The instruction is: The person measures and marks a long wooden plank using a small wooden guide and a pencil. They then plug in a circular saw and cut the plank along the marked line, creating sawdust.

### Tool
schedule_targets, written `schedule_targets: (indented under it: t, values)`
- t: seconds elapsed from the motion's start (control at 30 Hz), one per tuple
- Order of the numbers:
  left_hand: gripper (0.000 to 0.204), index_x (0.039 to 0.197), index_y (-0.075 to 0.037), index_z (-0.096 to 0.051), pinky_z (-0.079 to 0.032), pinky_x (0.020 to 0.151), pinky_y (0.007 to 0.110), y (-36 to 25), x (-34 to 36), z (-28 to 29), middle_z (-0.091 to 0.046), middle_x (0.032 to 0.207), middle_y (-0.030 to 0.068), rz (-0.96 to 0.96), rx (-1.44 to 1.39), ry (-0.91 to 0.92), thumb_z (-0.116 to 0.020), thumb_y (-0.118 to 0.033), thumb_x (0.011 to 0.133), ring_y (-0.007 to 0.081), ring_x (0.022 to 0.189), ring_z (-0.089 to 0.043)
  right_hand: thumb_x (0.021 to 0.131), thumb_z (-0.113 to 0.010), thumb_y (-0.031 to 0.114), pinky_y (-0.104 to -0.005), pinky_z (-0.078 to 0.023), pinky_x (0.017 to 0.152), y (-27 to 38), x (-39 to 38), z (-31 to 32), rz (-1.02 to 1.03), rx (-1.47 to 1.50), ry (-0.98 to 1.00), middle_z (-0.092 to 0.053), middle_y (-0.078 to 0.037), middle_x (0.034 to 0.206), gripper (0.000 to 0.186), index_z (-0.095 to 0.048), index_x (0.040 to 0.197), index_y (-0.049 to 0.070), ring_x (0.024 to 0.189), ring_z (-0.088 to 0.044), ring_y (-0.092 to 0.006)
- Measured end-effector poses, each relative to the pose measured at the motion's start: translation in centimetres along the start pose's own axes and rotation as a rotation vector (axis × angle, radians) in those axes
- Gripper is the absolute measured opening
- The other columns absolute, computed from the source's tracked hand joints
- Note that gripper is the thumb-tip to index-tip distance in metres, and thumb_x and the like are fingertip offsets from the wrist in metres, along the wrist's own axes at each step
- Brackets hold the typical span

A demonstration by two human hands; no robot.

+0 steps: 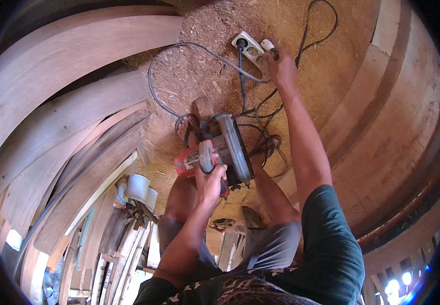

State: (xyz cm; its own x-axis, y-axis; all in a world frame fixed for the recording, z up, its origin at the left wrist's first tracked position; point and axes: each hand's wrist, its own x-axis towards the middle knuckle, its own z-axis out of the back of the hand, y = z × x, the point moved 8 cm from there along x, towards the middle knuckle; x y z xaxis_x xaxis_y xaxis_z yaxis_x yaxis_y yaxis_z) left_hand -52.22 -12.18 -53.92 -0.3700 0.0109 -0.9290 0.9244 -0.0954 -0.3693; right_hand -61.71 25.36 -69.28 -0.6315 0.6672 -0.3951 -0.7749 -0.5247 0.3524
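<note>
My left hand [209,184] is wrapped round the handle of a red and black circular saw [236,147], which is held over my legs with its grey guard to the right. Stretched forward, my right hand [282,70] grips a white plug [267,45] between its fingers. Just left of that hand lies a white power strip [252,51] on the floor. A black plug [241,43] sits in the strip's far-left socket. The plug in my hand is beside the strip, and whether they touch I cannot tell.
Dark cables [271,140] lie looped and tangled right of the saw. A wood block [202,108] is beyond it by my foot. Curved planks [67,48] line the left side and a wooden wall [390,127] the right. Sawdust covers the floor; white buckets [137,188] stand lower left.
</note>
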Motion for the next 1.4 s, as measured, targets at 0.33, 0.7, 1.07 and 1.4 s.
schedule_targets:
  t: [0.33, 0.7, 1.07, 1.4]
  values:
    - [0.037, 0.121, -0.002, -0.056, -0.048, 0.057, 0.028, 0.7, 0.6, 0.0, -0.059, 0.082, 0.0029, 0.074, -0.043, 0.011, -0.068, 0.000, 0.086, 0.0108, 0.062, -0.056, 0.099, -0.061, 0.019, -0.0557, -0.053, 0.071, 3.6, -7.8, -2.2, 0.216, 0.004, 0.100, -0.071, -0.026, 0.089, 0.017, -0.068, 0.109, 0.008, 0.083, -0.069, -0.0485]
    - [0.039, 0.124, -0.001, -0.055, -0.050, 0.058, 0.029, 1.1, 1.0, 0.6, -0.060, 0.084, 0.0041, 0.039, -0.116, -0.005, -0.068, -0.001, 0.087, 0.0110, 0.063, -0.058, 0.093, -0.069, 0.042, -0.0499, -0.055, 0.087, 2.6, -6.4, -5.7, -0.104, 0.123, 0.215, -0.072, -0.030, 0.105, 0.050, -0.068, 0.119, 0.000, 0.102, -0.070, -0.0460]
    - [0.042, 0.126, 0.001, -0.053, -0.051, 0.059, 0.031, 0.2, 0.8, 0.5, -0.061, 0.085, 0.0058, 0.073, -0.136, -0.047, -0.067, 0.000, 0.086, 0.0133, 0.064, -0.058, 0.096, -0.068, 0.037, -0.0556, -0.053, 0.072, 1.9, -4.6, -3.6, 0.026, 0.150, -0.207, -0.071, -0.029, 0.091, 0.039, -0.067, 0.121, 0.007, 0.088, -0.069, -0.0494]
    - [0.044, 0.126, 0.003, -0.053, -0.049, 0.060, 0.031, -1.0, 1.2, 0.8, -0.061, 0.079, 0.0065, 0.041, -0.243, -0.051, -0.068, 0.001, 0.085, 0.0140, 0.063, -0.058, 0.091, -0.072, 0.035, -0.0516, -0.058, 0.072, 4.2, 3.1, -1.2, 0.331, -0.360, -0.125, -0.074, -0.021, 0.090, 0.032, -0.065, 0.107, 0.008, 0.084, -0.073, -0.0418]
